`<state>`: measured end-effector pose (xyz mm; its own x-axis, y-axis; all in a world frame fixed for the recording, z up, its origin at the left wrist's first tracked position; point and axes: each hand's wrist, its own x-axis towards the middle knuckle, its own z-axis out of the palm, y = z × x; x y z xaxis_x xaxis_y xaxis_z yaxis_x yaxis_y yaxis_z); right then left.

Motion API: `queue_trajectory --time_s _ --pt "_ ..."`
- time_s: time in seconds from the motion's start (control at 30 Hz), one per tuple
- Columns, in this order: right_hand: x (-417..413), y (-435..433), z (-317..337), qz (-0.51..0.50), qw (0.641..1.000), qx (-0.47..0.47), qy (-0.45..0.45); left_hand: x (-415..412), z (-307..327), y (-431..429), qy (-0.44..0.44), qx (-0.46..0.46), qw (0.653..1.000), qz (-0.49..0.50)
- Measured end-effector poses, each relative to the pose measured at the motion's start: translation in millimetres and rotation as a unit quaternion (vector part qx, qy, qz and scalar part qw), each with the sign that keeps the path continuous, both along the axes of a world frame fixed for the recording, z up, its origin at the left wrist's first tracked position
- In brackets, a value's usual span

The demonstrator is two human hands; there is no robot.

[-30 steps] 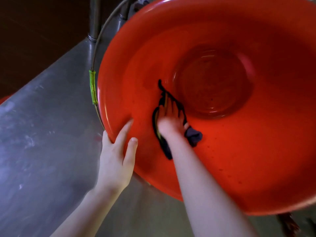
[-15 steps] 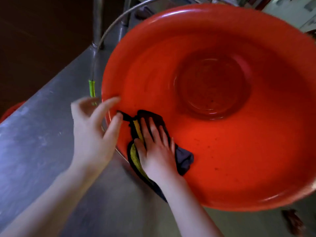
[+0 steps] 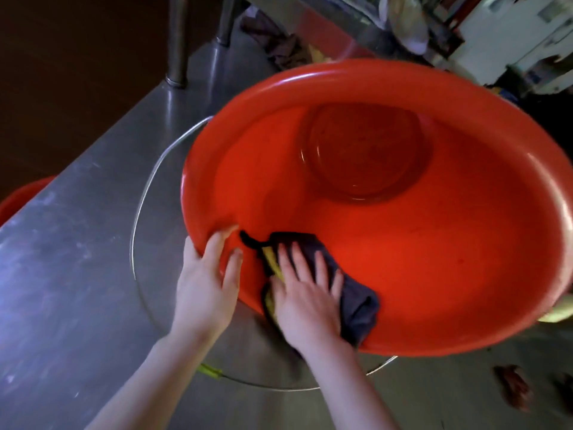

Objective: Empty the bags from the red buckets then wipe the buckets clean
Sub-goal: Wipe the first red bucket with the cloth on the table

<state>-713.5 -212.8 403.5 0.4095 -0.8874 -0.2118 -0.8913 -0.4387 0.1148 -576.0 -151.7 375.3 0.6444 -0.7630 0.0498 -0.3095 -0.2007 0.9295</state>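
Cloth (image 3: 356, 302) lies under flat right grip (image 3: 305, 296); left grip (image 3: 206, 280) clasps bucket (image 3: 434, 259).

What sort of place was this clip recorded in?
Probably a commercial kitchen or food-prep back room: a long stainless-steel counter, a big red bucket being wiped with a dark cloth, and cluttered metal shelving behind.

Dim indoor light, soft glare on red bucket (image 3: 356, 79) rim, wide-angle edge distortion, blurred background

Left hand (image 3: 204, 287) curled, right hand (image 3: 305, 293) flat
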Motion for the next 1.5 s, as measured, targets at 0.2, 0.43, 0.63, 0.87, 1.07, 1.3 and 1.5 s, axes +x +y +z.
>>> queue_trajectory --time_s 0.2,0.43,0.63,0.87,1.07,1.3,1.5 --pt "38.9 -18.3 -18.4 0.01 0.996 0.0 -0.086 3.1 -7.5 -2.0 0.062 -0.028 0.997 0.03" --pt "72.4 -161.2 -17.1 -0.142 0.985 0.046 -0.089 -1.4 -12.8 -2.3 0.099 -0.022 0.995 0.019" --pt "65.0 -48.5 -22.4 0.042 0.99 -0.024 -0.129 -2.9 -13.4 -4.4 0.07 0.01 0.997 0.027" --pt "72.7 -47.9 -22.1 0.052 0.987 -0.023 -0.153 -0.9 -12.2 -4.4 0.091 -0.008 0.995 0.028" --pt "100.7 -156.6 -13.9 -0.167 0.968 0.083 -0.168 -3.8 4.1 -7.6 0.112 -0.002 0.993 0.047" --pt "82.2 -100.8 20.4 0.044 0.977 0.083 -0.192 29.1 60.7 -23.2 0.084 0.103 0.988 0.079" --pt "85.1 -25.5 80.4 0.108 0.924 0.165 -0.328 64.4 121.3 -15.4 -0.008 0.094 0.995 0.032"
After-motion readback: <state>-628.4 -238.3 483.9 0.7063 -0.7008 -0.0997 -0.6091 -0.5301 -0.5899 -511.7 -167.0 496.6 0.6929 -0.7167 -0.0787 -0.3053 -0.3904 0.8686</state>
